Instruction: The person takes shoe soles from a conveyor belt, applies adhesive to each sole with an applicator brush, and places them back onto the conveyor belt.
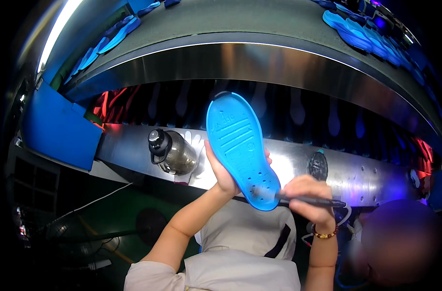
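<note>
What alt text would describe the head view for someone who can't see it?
The person's left hand holds a blue shoe sole, and the right hand holds a dark pen-like tool across its lower end, tip blurred. Beyond, a black-capped bottle stands on a metal ledge; more blue soles lie on the greenish surface above.

At frame centre, in front of a shiny metal ledge (121, 149): a bright-blue moulded shoe sole (240, 140), with the left hand (222, 175) behind it and at both edges. At its lower right, in the right hand (309, 190): a slim dark pen-shaped tool (329, 201), with its tip over the sole's lower end. On the ledge, left of the sole: a dark translucent round bottle (180, 156); to the right, a small dark oval item (319, 166). Across the top, beyond the ledge: a flat grey-green surface (221, 20), with curved blue soles (118, 37) at upper left and overlapping blue soles (355, 40) at upper right.
</note>
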### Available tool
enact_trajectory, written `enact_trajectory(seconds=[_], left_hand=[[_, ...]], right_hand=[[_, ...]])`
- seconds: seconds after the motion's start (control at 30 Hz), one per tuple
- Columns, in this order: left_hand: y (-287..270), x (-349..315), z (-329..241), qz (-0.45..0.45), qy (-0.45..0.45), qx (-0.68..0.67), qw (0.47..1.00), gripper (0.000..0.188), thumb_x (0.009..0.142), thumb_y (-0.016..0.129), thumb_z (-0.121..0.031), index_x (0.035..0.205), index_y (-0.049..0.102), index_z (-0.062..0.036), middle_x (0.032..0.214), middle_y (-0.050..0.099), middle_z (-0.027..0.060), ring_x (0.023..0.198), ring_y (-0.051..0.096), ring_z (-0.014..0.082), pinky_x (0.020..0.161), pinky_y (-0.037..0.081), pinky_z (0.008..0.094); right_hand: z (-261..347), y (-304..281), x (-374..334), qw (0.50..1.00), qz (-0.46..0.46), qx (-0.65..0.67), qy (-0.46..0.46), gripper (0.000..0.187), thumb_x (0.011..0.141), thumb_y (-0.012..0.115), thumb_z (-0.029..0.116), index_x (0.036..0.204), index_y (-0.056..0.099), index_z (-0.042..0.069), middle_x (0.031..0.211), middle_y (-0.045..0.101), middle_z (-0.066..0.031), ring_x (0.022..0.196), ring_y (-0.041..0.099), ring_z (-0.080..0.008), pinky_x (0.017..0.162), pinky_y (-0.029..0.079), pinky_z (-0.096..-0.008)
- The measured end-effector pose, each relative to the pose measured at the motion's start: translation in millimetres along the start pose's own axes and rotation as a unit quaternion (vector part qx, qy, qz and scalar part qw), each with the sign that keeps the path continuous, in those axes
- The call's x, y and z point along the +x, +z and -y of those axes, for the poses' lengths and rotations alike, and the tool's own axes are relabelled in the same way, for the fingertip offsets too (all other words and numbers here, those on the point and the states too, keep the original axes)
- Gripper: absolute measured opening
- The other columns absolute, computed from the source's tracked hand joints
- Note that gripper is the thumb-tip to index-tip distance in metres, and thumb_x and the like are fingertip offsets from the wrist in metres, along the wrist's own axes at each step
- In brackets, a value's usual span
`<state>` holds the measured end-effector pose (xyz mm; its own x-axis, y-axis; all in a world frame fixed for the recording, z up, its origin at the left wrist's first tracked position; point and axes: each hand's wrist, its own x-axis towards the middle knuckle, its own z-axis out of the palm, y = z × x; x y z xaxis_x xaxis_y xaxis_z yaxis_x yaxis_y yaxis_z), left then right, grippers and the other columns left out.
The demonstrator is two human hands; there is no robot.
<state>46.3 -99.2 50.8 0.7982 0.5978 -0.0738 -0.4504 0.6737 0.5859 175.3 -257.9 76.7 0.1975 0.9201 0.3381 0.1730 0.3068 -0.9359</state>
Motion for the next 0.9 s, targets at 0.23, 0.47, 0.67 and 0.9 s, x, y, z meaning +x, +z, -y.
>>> enact_trajectory(seconds=[0.23,0.47,0.67,0.9], left_hand=[[2,6,-13,0.02,0.021,0.018,0.999,0.098,0.071,0.004,-0.078,0.11,0.047,0.0001,0.086,0.058,0.0192,0.077,0.06,0.0293,0.069,0.05,0.0404],[5,11,-17,0.012,0.002,0.015,1.0,0.098,0.07,0.006,-0.079,0.111,0.047,-0.0001,0.086,0.058,0.0189,0.076,0.059,0.0299,0.069,0.05,0.0416],[15,6,-7,0.047,-0.056,-0.073,0.995,0.093,0.076,0.014,-0.074,0.132,0.028,-0.0014,0.121,0.044,0.0228,0.106,0.05,0.032,0.089,0.042,0.0444],[-14,-7,11,0.153,-0.132,0.011,0.979,0.067,0.085,0.041,-0.044,0.135,0.022,-0.0028,0.127,0.042,0.0164,0.114,0.046,0.0269,0.096,0.037,0.0393]], right_hand=[[-7,-1,-12,0.994,0.073,0.078,-0.022,0.02,0.065,0.066,-0.002,0.085,0.065,0.0,0.087,0.065,-0.0141,0.086,0.06,-0.0232,0.078,0.047,-0.0312],[-21,4,-18,0.995,0.028,0.096,-0.024,0.022,0.066,0.065,-0.003,0.088,0.064,-0.003,0.089,0.064,-0.0151,0.09,0.058,-0.0245,0.081,0.046,-0.033],[-36,19,-23,0.964,-0.111,0.24,0.041,0.02,0.073,0.061,-0.002,0.092,0.059,-0.007,0.096,0.06,-0.0218,0.088,0.059,-0.0242,0.08,0.046,-0.0303],[-11,27,-26,0.977,-0.103,0.145,0.116,0.024,0.071,0.064,-0.002,0.095,0.06,-0.007,0.097,0.062,-0.0186,0.08,0.062,-0.0188,0.073,0.049,-0.0263]])
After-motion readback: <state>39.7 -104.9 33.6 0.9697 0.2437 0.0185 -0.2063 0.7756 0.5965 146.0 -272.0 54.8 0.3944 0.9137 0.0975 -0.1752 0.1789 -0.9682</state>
